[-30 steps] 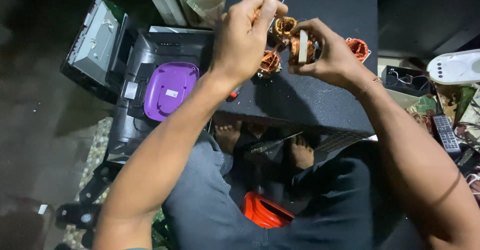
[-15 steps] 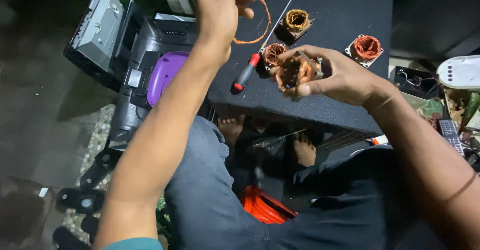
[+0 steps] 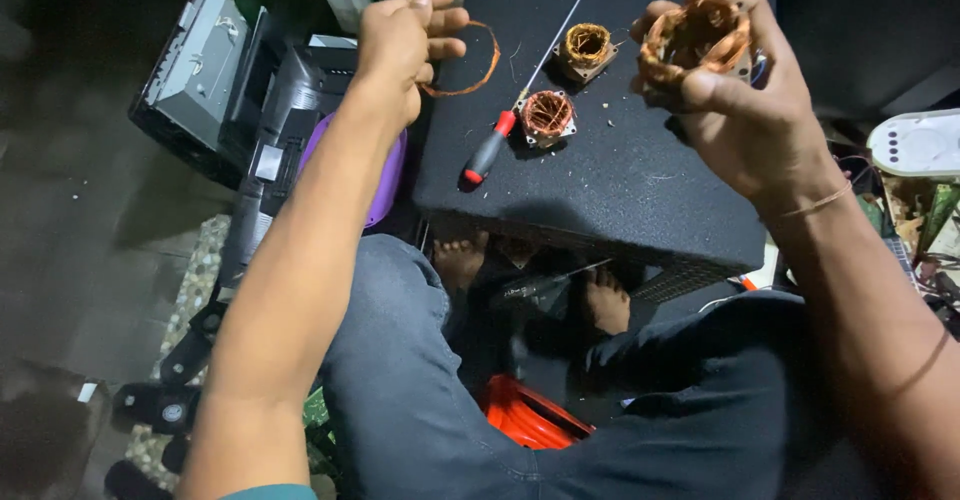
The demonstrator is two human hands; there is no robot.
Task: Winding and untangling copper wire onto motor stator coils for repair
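The right hand (image 3: 735, 90), earlier low beside the left hand (image 3: 405, 40), has risen, lifting the copper-wound motor coil (image 3: 695, 40) clear of the black bench; the left hand has drawn a curved copper wire strand (image 3: 470, 70) away

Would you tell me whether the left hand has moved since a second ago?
Yes: the left hand moved left, away from the red-handled screwdriver, pulling copper wire.

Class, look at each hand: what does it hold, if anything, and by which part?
The left hand pinches one end of a loose copper wire loop. The right hand wraps its fingers around the outside of a copper coil.
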